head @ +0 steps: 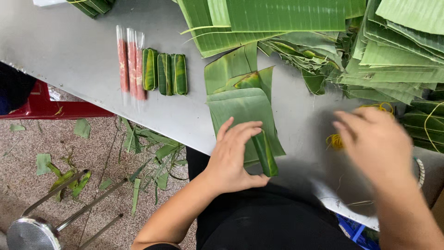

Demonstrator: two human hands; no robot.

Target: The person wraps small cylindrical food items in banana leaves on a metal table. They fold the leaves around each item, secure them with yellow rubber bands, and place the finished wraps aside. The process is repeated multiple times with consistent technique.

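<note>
While the left hand [233, 155] pins a rolled banana-leaf packet [265, 153] at the table's [69, 55] near edge, fingers closed around it, the roll is unbound; slackened grip would likely let it spring open. Right hand [374, 143], blurred, open and empty, hovers by yellow rubber bands [335, 141]; a fumbled band risks delay. Beyond, cut leaf sheets [240, 104], three tied packets [165, 73], three pink sausage sticks [131, 62], stacked leaves [393, 51] at the far edge.

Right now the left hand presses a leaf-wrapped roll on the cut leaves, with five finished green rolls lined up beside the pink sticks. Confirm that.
Not quite: the head view shows three finished green rolls beside the pink sticks, not five. The rest holds: the left hand presses a leaf-wrapped roll on the cut leaves.
</note>
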